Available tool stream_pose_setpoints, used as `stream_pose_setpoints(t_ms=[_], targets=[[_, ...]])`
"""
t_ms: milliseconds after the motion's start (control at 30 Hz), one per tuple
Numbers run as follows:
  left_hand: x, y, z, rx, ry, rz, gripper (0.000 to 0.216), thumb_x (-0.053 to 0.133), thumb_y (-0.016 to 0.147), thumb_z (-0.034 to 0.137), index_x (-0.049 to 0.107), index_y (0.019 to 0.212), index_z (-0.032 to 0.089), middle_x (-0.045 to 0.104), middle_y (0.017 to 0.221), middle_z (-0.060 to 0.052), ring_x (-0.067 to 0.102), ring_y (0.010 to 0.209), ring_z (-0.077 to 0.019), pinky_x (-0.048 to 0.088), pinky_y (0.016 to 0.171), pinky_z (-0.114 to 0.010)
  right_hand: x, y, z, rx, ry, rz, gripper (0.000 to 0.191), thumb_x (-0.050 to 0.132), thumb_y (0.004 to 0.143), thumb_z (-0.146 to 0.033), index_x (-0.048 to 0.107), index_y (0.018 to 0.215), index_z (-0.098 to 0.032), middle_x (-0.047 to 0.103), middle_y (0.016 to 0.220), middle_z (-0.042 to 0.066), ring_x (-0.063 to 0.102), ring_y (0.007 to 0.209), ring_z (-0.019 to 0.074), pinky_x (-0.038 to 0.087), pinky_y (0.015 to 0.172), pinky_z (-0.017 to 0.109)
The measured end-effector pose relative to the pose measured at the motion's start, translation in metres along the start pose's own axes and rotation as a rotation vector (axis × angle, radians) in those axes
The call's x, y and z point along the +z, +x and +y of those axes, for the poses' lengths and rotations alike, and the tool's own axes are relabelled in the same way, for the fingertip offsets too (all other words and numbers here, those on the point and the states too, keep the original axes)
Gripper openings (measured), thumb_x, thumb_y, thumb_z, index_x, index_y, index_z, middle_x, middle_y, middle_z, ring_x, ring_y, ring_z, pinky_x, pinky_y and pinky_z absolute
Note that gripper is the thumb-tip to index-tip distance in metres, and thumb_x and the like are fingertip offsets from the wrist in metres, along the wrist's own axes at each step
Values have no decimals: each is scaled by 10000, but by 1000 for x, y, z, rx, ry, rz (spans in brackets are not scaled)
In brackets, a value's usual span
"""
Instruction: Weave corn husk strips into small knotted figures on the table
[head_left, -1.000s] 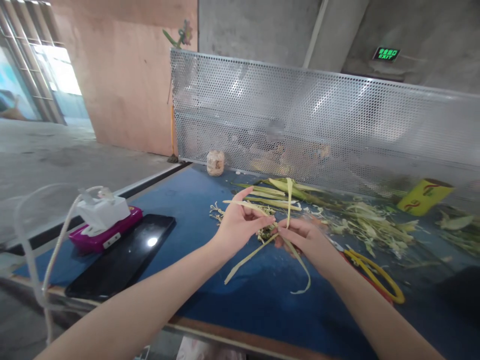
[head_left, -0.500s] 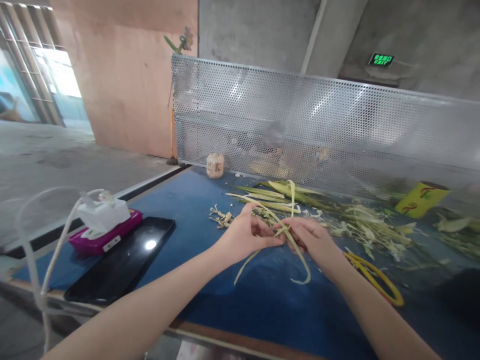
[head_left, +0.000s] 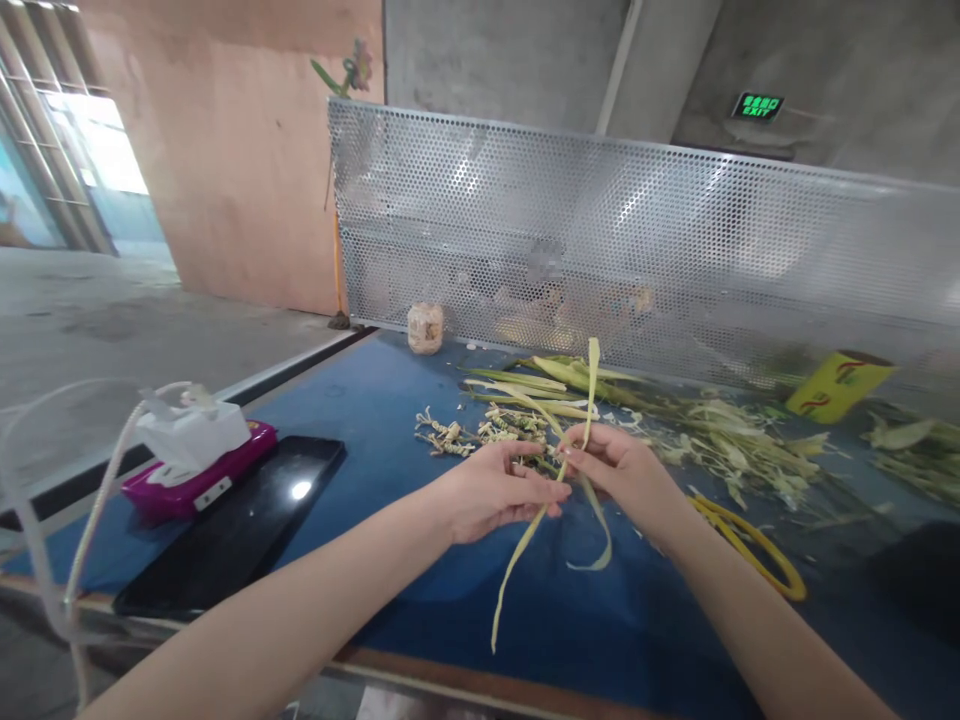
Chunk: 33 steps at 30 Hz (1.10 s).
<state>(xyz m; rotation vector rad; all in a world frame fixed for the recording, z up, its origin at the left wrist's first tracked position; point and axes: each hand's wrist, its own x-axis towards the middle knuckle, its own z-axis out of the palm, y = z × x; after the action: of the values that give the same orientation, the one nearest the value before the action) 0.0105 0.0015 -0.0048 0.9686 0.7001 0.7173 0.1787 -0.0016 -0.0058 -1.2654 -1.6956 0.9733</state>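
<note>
Long pale green leaf strips [head_left: 517,560] cross each other between my two hands over the middle of the table. My right hand [head_left: 622,475] pinches them near the crossing with thumb and forefinger. My left hand [head_left: 499,490] has its thumb and fingertips closed on a strip just beside that point. One strip end [head_left: 593,370] stands up above my right fingers. Other ends hang down, one of them curled. Behind my left hand lie several small knotted pieces of plant fibre [head_left: 450,435], some partly hidden by the hand.
Long green leaves [head_left: 562,375] and a heap of dry husk-like scraps [head_left: 720,435] lie at the back. Left are a black phone [head_left: 232,530], a purple power strip [head_left: 232,455] and cables. Right are a yellow loop [head_left: 757,545] and yellow tube [head_left: 840,388]. A perforated metal screen [head_left: 600,220] stands behind.
My left hand has lowered and its fingers have straightened somewhat. One strip end hangs longer toward the table's front. My right fingers have shifted slightly upward at the crossing.
</note>
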Motion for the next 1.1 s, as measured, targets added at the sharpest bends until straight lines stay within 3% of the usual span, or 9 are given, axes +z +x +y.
stream_pose_setpoints(t_ms=[133, 300, 433, 567, 733, 867, 933, 1100], targets=[[1, -1, -1, 6, 56, -1, 650, 724, 587, 111, 416, 1156, 51, 580, 479, 40, 538, 470, -75, 353, 498, -202, 1, 1, 1, 48, 46, 2, 271, 585, 721, -435, 539, 838, -195, 553, 603, -37, 408, 422, 55, 297, 395, 186], [-7, 4, -8, 234, 297, 30, 742, 702, 594, 105, 309, 1222, 53, 541, 498, 74, 539, 503, -81, 396, 581, -231, -3, 0, -1, 55, 72, -52, 289, 536, 759, -459, 600, 840, -190, 569, 589, -25, 395, 425, 55, 282, 403, 191], [-6, 5, -13, 417, 355, 90, 867, 712, 597, 185, 203, 1298, 162, 579, 794, -6, 552, 579, -82, 438, 583, -250, -5, -2, -3, -22, 58, -31, 358, 481, 791, -481, 650, 948, -207, 585, 584, -5, 432, 443, 74, 330, 417, 206], [0, 2, -14, 551, 391, 181, 885, 708, 612, 241, 175, 1319, 251, 521, 1003, -52, 541, 569, -60, 438, 517, -231, 0, -5, -4, -31, 42, -48, 445, 448, 809, -483, 591, 1130, -209, 446, 420, -49, 388, 327, 75, 329, 345, 209], [0, 4, -11, 526, 354, 86, 838, 634, 692, 176, 108, 1342, 221, 575, 782, 6, 583, 546, -94, 478, 543, -251, 8, -7, -5, -39, -2, -99, 415, 395, 841, -435, 544, 1186, -259, 563, 568, -17, 429, 343, 71, 353, 337, 210], [-3, 7, -8, 521, 306, 93, 831, 640, 682, 168, 126, 1334, 221, 593, 846, -15, 573, 497, -80, 394, 387, -180, 2, -5, -6, -160, -80, 82, 262, 513, 786, -356, 672, 957, -236, 624, 781, 22, 520, 551, 99, 455, 558, 253], [-3, 6, -7, 502, 313, 75, 808, 650, 675, 181, 163, 1318, 226, 588, 851, -15, 564, 476, -80, 347, 334, -165, -1, -4, -6, -164, 0, 92, 206, 577, 744, -341, 682, 873, -221, 628, 884, 35, 562, 700, 135, 463, 663, 277], [2, 2, -5, 415, 291, 55, 821, 691, 635, 176, 207, 1296, 213, 590, 846, -12, 564, 461, -82, 325, 314, -158, 1, -4, -3, -90, 256, 20, 151, 642, 697, -344, 656, 703, -194, 629, 712, 2, 567, 677, 119, 449, 670, 263]])
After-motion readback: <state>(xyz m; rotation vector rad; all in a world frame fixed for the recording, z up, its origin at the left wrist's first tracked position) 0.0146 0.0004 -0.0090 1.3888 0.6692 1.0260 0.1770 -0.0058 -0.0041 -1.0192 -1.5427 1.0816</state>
